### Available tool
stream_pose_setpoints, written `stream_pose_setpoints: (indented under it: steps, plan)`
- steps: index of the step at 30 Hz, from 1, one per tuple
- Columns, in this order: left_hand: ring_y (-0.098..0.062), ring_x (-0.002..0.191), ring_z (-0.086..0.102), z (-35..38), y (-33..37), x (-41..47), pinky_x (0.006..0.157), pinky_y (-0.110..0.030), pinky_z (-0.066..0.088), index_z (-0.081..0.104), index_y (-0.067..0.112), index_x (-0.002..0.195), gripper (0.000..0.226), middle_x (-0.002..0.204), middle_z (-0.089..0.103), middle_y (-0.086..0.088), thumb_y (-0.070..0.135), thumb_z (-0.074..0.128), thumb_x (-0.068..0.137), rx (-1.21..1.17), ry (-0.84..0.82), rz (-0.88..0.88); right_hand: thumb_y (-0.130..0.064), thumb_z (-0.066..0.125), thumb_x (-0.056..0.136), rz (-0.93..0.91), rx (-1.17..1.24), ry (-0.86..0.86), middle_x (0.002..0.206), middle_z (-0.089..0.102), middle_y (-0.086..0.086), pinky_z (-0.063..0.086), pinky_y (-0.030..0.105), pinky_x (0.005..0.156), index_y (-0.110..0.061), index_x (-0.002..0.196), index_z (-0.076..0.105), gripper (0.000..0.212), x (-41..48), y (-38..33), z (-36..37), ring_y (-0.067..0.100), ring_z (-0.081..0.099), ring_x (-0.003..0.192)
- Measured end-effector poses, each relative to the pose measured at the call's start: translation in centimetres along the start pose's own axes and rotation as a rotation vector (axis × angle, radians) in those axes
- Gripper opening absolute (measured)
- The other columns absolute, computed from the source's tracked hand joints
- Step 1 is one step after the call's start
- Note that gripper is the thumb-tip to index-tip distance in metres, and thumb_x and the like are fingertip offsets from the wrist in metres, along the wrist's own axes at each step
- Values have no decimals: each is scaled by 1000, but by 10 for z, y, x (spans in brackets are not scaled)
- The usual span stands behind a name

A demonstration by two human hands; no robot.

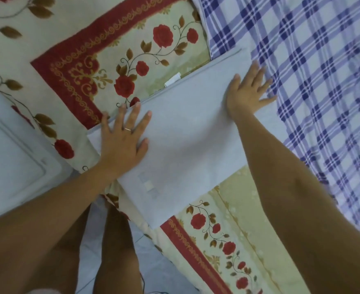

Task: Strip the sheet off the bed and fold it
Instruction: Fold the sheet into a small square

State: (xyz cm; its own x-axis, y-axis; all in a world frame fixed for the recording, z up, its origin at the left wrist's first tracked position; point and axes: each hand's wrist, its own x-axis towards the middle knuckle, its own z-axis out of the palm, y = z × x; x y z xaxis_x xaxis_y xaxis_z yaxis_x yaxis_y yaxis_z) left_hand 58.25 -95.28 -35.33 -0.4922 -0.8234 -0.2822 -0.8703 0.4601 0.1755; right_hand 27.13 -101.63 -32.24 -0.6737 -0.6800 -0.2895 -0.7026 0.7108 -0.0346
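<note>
Head view, mid-frame: left hand (123,135) and right hand (249,90) press spread-fingered on the folded sheet (185,141); smoothing outward should sharpen creases.

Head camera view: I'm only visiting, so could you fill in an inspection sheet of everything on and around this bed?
surface: floral bed cover, cream with red roses and a red border.
job's things: pale blue sheet lies folded flat across the cover, with a white tag at its far edge. A plaid cloth adjoins it on the right, possibly the same piece.
clutter: pale blue pillow at the left.
grips: left hand, wearing a ring, is pressed flat on the sheet's left end. Right hand is flat on its right end, fingertips reaching the plaid cloth.
cables: nothing seen.
surroundings: tiled floor below the bed's edge, with the person's legs above it.
</note>
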Motion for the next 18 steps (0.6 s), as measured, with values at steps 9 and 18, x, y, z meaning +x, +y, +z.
stream_pose_setpoints:
  steps: [9,18]
  plan:
    - [-33,139,23,7,-10,-14,112,-51,16,21,20,150,61,156,20,-8,38,35,93,-11,98,9,-52,16,98,-855,-245,80,158,11,-1,7,64,108,-32,149,11,55,-132,34,41,30,3,143]
    - [-36,143,12,-4,-7,-24,110,-59,7,7,23,152,65,158,8,-8,37,28,93,42,-25,-23,-49,24,98,81,105,28,160,-4,1,4,59,113,-31,151,2,60,-89,119,38,33,-8,145]
